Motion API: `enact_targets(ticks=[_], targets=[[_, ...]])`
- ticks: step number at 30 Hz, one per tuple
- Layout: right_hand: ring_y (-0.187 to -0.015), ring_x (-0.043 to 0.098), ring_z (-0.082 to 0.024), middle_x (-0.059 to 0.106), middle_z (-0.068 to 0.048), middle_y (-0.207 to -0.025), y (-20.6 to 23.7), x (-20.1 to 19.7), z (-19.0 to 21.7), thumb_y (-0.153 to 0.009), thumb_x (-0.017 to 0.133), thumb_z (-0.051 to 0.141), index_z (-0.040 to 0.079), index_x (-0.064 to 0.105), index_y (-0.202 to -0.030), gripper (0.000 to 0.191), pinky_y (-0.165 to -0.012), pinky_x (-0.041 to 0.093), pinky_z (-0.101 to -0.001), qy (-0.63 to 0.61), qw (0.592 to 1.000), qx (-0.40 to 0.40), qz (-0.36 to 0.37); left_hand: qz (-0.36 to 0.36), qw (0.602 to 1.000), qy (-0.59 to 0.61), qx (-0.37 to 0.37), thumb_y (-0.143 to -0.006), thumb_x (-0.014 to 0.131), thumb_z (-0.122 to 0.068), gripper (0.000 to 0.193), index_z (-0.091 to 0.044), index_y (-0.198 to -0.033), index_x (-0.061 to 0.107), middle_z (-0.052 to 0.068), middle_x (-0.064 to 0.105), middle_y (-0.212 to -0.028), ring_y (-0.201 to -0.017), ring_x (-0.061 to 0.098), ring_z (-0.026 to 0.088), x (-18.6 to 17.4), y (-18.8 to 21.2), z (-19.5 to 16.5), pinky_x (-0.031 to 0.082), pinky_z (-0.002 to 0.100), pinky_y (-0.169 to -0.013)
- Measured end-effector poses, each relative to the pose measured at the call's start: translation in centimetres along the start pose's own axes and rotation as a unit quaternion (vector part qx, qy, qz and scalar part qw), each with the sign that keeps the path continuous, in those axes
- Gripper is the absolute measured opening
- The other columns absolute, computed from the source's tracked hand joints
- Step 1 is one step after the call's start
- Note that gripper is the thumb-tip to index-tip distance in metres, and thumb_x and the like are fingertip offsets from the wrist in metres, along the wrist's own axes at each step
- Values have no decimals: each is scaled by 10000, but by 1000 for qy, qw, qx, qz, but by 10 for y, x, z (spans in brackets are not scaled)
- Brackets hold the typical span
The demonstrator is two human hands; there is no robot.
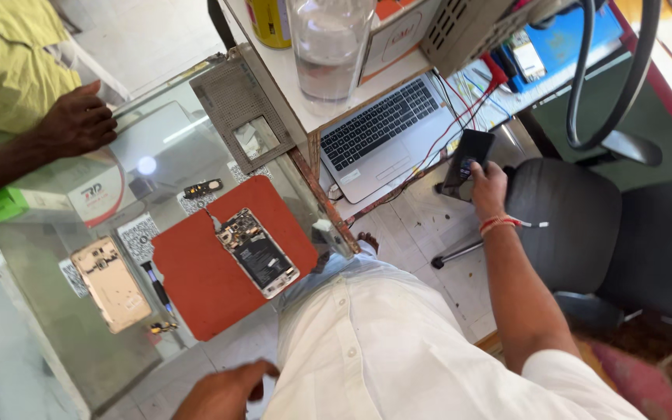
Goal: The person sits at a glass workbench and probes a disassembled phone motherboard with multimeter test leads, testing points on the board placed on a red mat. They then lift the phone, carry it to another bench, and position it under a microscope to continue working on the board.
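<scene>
Two hands are mine; my right hand (pixel 488 187) is stretched out past the counter's right edge, fingers clenched around a small black meter (pixel 467 159) whose red and black leads (pixel 460 117) run up toward the laptop (pixel 383 136) on the lower shelf; my left hand (pixel 223 393) sits low beside my shirt, below the counter's near edge, fingers loosely curled and grasping nothing that I can see. The opened phone (pixel 258 251), back cover off and board exposed, lies on the red mat (pixel 196 280) near the glass counter (pixel 48 342) right edge, well apart from both hands.

Risk 1: the leads are strung tight across the laptop; a pull on the meter could drag them over the keys or tug a plug loose.

Risk 2: the phone lies unsecured near the counter edge; my shirt or elbow could likely nudge it off.

Risk 3: the gold back cover (pixel 110 284) and a small loose part (pixel 202 188) rest on bare glass; another person's hand (pixel 75 120) rests at the far left edge; a bump there could scatter them.
</scene>
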State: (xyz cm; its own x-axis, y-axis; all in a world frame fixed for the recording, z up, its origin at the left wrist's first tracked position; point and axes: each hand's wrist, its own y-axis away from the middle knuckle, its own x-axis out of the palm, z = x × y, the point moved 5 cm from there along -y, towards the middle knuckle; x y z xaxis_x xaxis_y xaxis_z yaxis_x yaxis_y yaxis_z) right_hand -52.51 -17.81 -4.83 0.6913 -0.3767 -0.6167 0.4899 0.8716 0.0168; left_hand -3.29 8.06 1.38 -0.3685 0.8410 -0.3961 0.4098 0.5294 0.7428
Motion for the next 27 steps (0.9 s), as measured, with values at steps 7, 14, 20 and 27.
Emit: enact_targets(ticks=[7, 14, 20, 27], targets=[[-723, 636, -360, 668, -219, -775, -70, 56, 41, -980, 736, 311, -16, 724, -930, 331, -665, 486, -465, 110, 981, -138, 86, -4, 989, 26, -144, -901, 602, -385, 377, -287, -1265, 622, 37, 753, -1012, -969, 763, 205, 136, -8, -1, 589, 339, -854], [-704, 629, -442, 653, -269, -754, -103, 98, 48, -973, 696, 328, -58, 683, -881, 398, -672, 485, -516, 137, 962, -148, 186, -9, 982, 105, -157, -917, 586, -399, 428, -259, -1321, 557, 73, 711, -1094, -1024, 734, 232, 171, -14, -34, 572, 354, -889], [-747, 642, -431, 658, -267, -779, -123, 101, 51, -996, 724, 356, -67, 691, -886, 439, -719, 493, -495, 167, 946, -202, 191, -1, 980, 122, -155, -931, 573, -411, 477, -234, -1369, 501, 103, 675, -1164, -1071, 710, 255, 168, -20, -52, 559, 367, -920], [-849, 703, -352, 736, -199, -900, -131, 95, 39, -920, 772, 365, -26, 724, -1052, 415, -782, 535, -450, 133, 970, -131, 157, 14, 979, 131, -153, -948, 557, -425, 539, -206, -1425, 435, 139, 633, -1245, -1126, 681, 283, 168, -22, -63, 542, 382, -955]])
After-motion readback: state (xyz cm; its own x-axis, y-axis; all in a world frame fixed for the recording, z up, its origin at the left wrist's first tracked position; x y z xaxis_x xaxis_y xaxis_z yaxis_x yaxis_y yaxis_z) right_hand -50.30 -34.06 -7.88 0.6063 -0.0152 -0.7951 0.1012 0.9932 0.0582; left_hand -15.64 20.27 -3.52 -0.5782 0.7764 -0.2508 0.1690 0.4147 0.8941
